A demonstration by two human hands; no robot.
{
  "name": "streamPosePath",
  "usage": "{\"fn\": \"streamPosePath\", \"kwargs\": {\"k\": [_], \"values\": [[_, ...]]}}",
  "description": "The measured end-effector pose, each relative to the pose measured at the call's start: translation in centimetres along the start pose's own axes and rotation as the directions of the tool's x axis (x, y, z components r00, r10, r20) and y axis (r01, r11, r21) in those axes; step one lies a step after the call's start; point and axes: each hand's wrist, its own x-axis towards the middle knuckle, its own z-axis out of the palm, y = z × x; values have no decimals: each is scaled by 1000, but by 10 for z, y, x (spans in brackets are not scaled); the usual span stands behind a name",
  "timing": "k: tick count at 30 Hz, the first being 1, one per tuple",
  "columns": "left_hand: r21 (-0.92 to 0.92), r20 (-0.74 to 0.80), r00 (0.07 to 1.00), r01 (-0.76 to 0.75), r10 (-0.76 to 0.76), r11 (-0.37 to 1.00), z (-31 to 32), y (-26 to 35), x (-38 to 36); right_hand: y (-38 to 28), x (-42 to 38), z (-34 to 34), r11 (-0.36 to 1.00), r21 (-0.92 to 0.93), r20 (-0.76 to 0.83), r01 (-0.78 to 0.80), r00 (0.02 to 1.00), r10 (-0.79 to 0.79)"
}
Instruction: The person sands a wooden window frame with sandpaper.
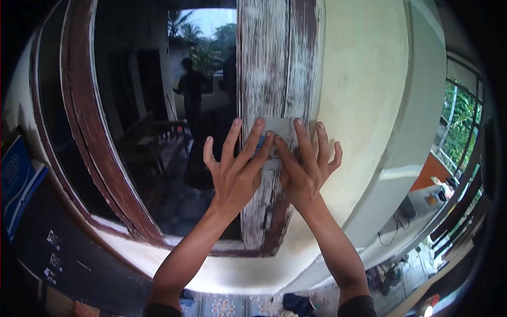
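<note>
Sleeves: Dark cuffs ringed both forearms at the bottom edge, closest to the camera.
Left hand: The left hand was spread, back toward the camera, fingers fanned and not curled round anything; its index fingertip lay over the sheet, while its little finger stood out over the dark glass.
Right hand: The right hand mirrored it, fanned just as wide, its index fingertip on the sheet and its outer fingers toward the wall.
Thumbs: Both were hidden, so whether either pinched the sheet could not be told.
Sheet: Grey and roughly rectangular, it lay between the hands, under the two index fingers, whose tips nearly met over its middle. Its top edge showed above those tips, its bottom edge below them, and a blue patch showed beside the left fingers.
Post: Behind the sheet rose the window post, its paint worn to pale, streaked wood, with red-brown left near the foot.
Glass: It showed a dark standing figure, a bench and palms.
Floor: Blue patterned tiles lay below the wall.
Far right: Greenery showed through an opening.
</note>
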Motion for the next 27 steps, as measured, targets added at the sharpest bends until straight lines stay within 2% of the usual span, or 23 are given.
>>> {"fn": "streamPosePath", "kwargs": {"k": [2, 5, 8, 10, 11, 12, 14, 15, 16, 18, 19, 20, 22, 25, 27], "values": [[-41, -8, 999, 40, -40, 998, -11, -3, 48, 2, 35, 2, 1000, 2, 34, 30, 999, -30], [-75, -131, 990, -63, 53, 995, -6, -16, 105, 11, 88, 11, 998, -35, 5, 54, 999, -53], [-165, -153, 987, -66, 41, 984, -1, -19, 117, 5, 87, 8, 993, -81, 84, 80, 994, -74], [-186, -119, 992, -54, 32, 981, -2, -13, 91, -15, 57, 4, 996, -90, 213, 12, 977, 8], [-177, -34, 999, -38, 32, 984, -4, -9, 72, -22, 40, -4, 969, -238, 316, 69, 949, 10], [-164, 47, 998, -30, 39, 986, -8, -7, 65, -18, 36, -5, 967, -245, 313, 68, 950, 12], [-114, 85, 993, -71, 81, 991, -8, -10, 70, -7, 33, -8, 999, -19, 364, 48, 931, -37], [-88, 51, 992, -111, 116, 990, -8, -12, 89, 1, 51, -9, 998, -11, 386, 59, 921, -51], [-56, 9, 989, -149, 150, 987, -8, -15, 114, 11, 78, -3, 998, -13, 371, 65, 927, -55], [14, -119, 968, -221, 221, 975, -2, -26, 180, 29, 136, 12, 986, -81, 157, 146, 979, -132], [51, -190, 946, -256, 261, 965, 0, -32, 210, 36, 167, 17, 985, -87, 141, 149, 981, -136], [55, -199, 943, -260, 266, 964, -3, -34, 231, 42, 194, 21, 968, -159, 91, 192, 980, -180], [73, -252, 920, -291, 300, 954, -10, -34, 254, 49, 205, 26, 945, -235, 50, 229, 974, -223], [38, -200, 937, -286, 287, 958, -5, -34, 214, 43, 172, 28, 956, -195, -14, 218, 974, -225], [12, -126, 964, -235, 234, 972, -7, -29, 176, 30, 136, 13, 987, -49, 139, 156, 979, -148]]}}
